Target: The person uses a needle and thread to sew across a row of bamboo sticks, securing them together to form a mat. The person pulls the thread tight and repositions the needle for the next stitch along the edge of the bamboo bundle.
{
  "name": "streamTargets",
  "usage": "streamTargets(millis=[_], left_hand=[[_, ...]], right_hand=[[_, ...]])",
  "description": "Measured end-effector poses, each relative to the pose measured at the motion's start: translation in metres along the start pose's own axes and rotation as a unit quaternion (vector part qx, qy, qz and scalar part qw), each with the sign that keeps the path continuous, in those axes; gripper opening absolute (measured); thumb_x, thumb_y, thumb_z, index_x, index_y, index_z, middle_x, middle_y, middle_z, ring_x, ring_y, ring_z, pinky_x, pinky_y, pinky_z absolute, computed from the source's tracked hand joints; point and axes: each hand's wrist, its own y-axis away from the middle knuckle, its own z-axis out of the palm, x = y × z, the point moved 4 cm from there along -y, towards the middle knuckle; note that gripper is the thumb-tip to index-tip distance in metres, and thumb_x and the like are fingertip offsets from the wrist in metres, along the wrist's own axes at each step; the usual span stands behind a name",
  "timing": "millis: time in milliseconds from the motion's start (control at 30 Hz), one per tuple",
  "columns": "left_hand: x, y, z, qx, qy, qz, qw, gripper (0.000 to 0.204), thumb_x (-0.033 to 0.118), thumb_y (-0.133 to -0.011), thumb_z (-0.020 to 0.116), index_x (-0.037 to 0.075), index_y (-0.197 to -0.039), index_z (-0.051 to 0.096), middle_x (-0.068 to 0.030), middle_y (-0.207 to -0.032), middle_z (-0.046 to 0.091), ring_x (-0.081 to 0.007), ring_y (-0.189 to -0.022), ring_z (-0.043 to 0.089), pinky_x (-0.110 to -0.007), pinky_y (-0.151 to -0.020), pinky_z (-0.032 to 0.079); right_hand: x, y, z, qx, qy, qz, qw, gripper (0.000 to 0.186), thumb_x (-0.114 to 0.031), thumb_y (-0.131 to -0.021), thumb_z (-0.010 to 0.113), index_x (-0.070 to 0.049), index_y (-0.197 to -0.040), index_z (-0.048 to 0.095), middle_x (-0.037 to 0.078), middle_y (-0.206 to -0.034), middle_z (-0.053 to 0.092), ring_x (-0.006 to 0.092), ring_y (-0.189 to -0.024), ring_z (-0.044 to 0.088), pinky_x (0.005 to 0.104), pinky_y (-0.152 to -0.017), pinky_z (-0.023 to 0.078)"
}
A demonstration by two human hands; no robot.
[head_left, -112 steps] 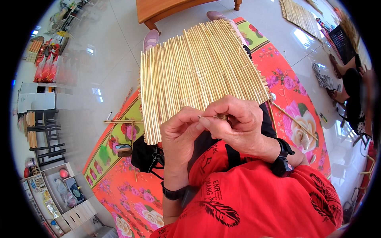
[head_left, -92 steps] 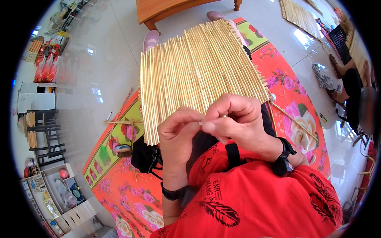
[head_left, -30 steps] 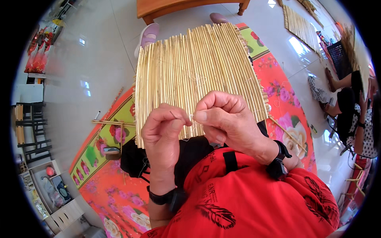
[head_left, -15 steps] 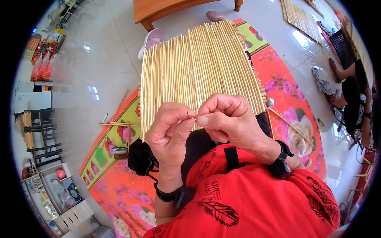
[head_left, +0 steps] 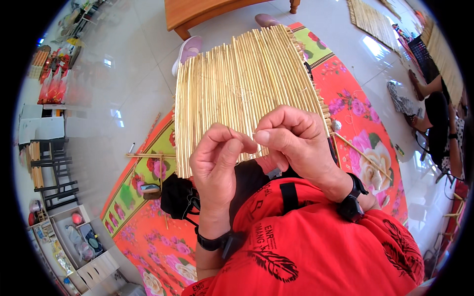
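Note:
A mat of straw-coloured reed stalks (head_left: 227,84) lies across my lap, its stalks side by side and running away from me. Over its near edge, my left hand (head_left: 217,160) and my right hand (head_left: 296,143) meet fingertip to fingertip. The right thumb and index finger pinch a very fine pale thread, barely visible. My left fingers are curled in close to it; what they hold is too small to make out. A loose loop of thread (head_left: 243,92) rests on the middle of the mat.
A flowered red carpet (head_left: 340,79) spreads beneath me, with thin sticks (head_left: 363,157) on it. A wooden bench (head_left: 222,12) stands ahead. At left are an open drawer box (head_left: 81,237) and dark stools (head_left: 57,172). Another person's legs (head_left: 434,116) show at right, near more reed mats (head_left: 373,24).
Both hands have risen slightly away from me and shifted a little to the right. My left fingers have turned, with the index finger now reaching further toward the right hand.

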Motion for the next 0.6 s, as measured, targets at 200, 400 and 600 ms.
streamTargets(millis=[200,400,600], left_hand=[[-0.008,0.006,0.012,-0.061,0.044,-0.054,0.996,0.009,0.006,-0.094,0.061,-0.002,-0.098,0.06,-0.01,-0.085,0.065,-0.0165,-0.075,0.065,-0.028,-0.068,0.052],[-0.008,0.006,0.017,-0.034,0.03,-0.075,0.996,0.009,0.003,-0.094,0.059,-0.003,-0.101,0.061,-0.01,-0.083,0.066,-0.016,-0.071,0.065,-0.026,-0.064,0.051],[-0.016,0.007,0.011,-0.06,0.067,-0.079,0.993,0.017,0.009,-0.092,0.065,0.0,-0.106,0.063,-0.0083,-0.095,0.067,-0.0183,-0.081,0.066,-0.03,-0.074,0.055]], right_hand=[[0.002,0.001,0.003,0.016,-0.046,-0.014,0.999,0.008,-0.007,-0.091,0.064,0.0,-0.087,0.064,0.0,-0.065,0.06,0.002,-0.047,0.047,0.018,-0.043,0.036],[0.004,0.001,0.0,-0.001,-0.017,-0.012,1.0,0.007,-0.005,-0.091,0.063,0.001,-0.087,0.064,-0.001,-0.065,0.059,0.0024,-0.048,0.049,0.0179,-0.043,0.037],[0.006,0.003,0.0,0.04,-0.03,-0.038,0.998,0.006,-0.004,-0.09,0.066,0.0,-0.086,0.064,-0.001,-0.066,0.06,0.0024,-0.05,0.052,0.0171,-0.044,0.04]])
